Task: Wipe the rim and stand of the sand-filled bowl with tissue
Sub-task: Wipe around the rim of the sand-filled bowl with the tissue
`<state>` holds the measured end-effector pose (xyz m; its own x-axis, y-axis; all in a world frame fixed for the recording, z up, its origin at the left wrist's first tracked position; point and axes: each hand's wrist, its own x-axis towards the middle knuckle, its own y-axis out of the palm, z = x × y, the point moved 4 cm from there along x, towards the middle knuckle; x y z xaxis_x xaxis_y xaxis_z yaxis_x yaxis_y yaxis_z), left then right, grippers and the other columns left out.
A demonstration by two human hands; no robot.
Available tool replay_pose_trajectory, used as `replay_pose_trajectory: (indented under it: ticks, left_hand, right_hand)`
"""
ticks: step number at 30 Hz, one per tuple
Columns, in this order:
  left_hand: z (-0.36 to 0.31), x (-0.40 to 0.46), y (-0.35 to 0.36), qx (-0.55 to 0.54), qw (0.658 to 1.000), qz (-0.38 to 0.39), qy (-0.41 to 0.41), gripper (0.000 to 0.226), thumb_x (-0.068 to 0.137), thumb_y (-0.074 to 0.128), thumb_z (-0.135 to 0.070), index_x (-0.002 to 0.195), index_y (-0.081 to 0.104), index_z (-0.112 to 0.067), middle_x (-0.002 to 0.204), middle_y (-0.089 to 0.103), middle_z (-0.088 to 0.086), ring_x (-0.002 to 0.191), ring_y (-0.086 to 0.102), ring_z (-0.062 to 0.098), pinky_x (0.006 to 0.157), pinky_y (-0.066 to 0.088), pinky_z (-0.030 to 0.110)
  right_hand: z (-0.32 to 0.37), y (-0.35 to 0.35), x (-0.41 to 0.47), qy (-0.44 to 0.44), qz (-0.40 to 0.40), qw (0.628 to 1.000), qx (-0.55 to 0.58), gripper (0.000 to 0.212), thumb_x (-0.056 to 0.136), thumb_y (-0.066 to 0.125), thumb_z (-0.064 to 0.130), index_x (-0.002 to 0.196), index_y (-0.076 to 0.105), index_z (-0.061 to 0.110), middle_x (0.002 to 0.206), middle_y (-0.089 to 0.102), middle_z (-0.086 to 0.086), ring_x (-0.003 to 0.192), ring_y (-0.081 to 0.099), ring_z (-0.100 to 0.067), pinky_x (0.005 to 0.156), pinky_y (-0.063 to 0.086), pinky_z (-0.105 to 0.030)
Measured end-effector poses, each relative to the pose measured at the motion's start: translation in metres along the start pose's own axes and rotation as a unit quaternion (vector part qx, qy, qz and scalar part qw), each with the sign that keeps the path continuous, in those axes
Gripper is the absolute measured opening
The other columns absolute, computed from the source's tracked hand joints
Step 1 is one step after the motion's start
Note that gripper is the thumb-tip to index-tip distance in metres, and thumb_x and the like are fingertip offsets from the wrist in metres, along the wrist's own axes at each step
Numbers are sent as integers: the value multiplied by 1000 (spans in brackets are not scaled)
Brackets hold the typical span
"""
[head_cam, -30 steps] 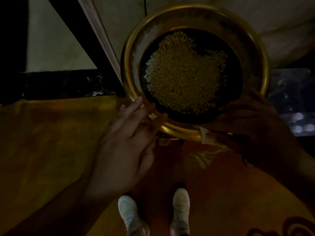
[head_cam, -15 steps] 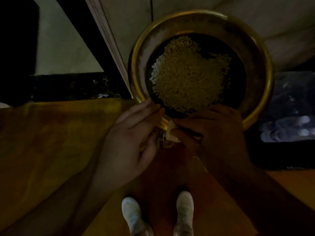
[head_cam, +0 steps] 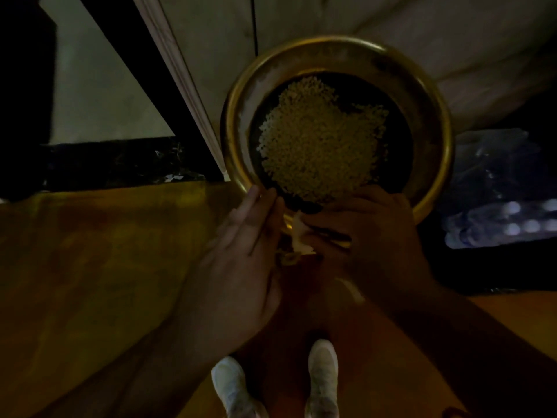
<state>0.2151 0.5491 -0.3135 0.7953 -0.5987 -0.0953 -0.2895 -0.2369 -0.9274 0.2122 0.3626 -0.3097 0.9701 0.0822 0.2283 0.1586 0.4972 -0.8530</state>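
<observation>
A round brass bowl [head_cam: 434, 110] stands in front of me, seen from above, with pale grainy sand [head_cam: 319, 146] heaped inside it. My right hand [head_cam: 370, 233] is closed around a crumpled white tissue [head_cam: 298, 233] and presses it against the near part of the rim. My left hand [head_cam: 238, 267] rests just to the left, fingers straight and together, their tips touching the rim's near-left edge. The stand under the bowl is hidden by the bowl and my hands.
An orange-yellow cloth [head_cam: 99, 267] covers the surface below the bowl. A pale wall with a white trim strip [head_cam: 180, 82] rises behind. Clear plastic packaging [head_cam: 500, 200] lies at the right. My white shoes [head_cam: 322, 375] show at the bottom.
My right hand slid the tissue leftward along the near rim, from the right side to the middle beside my left hand. The left hand stayed at the rim.
</observation>
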Motion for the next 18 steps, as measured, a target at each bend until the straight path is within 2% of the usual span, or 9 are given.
replay_pose_trajectory:
  ticks: [3, 5, 9, 11, 13, 15, 18]
  left_hand:
    - [-7, 0, 2, 23, 1000, 16, -4, 87, 77, 72, -23, 152, 39, 6, 169, 13, 17, 159, 12, 37, 113, 44, 57]
    - [-10, 0, 0, 37, 999, 20, -5, 89, 78, 70, -24, 155, 35, 4, 170, 15, 19, 159, 12, 37, 116, 41, 56]
    - [-12, 0, -5, 49, 999, 16, -10, 93, 80, 66, -27, 161, 28, -3, 171, 19, 16, 160, 10, 31, 123, 27, 43]
    - [-14, 1, -6, 49, 999, 17, -11, 94, 79, 70, -25, 161, 29, -5, 171, 20, 14, 160, 9, 29, 122, 23, 37]
    - [-16, 1, -6, 44, 999, 19, -14, 95, 78, 74, -22, 160, 31, -7, 171, 20, 14, 159, 9, 28, 119, 23, 34]
    - [-16, 2, -6, 40, 999, 19, -19, 93, 78, 75, -20, 160, 32, -8, 172, 19, 13, 160, 9, 29, 118, 22, 34]
    - [-14, 2, -6, 9, 1000, 16, -21, 91, 80, 72, -17, 161, 30, -8, 172, 17, 10, 161, 6, 26, 120, 22, 35]
  right_hand:
    - [-19, -16, -9, -39, 19, 999, -7, 24, 79, 76, 40, 100, 81, 29, 97, 77, 7, 95, 68, -28, 76, 52, -54]
    - [-30, -26, -12, -66, 24, 997, -26, 24, 82, 71, 43, 99, 80, 30, 97, 78, 7, 92, 69, -28, 76, 52, -53]
    - [-49, -43, -13, -99, 34, 993, -46, 25, 84, 68, 44, 99, 81, 29, 99, 78, 5, 90, 69, -29, 73, 51, -54]
    - [-53, -46, -11, -122, 41, 991, -35, 25, 85, 69, 42, 99, 81, 26, 97, 79, 3, 85, 70, -31, 71, 53, -50]
    - [-53, -46, -8, -144, 49, 988, -33, 26, 85, 68, 42, 99, 82, 24, 96, 79, 1, 80, 70, -29, 76, 52, -39]
    - [-51, -43, -5, -145, 52, 988, -27, 29, 86, 65, 44, 97, 82, 23, 95, 79, 1, 80, 69, -26, 78, 43, -27]
    - [-39, -31, -2, -132, 38, 990, -12, 22, 82, 71, 38, 92, 82, 21, 88, 78, 0, 79, 65, -22, 74, 49, -32]
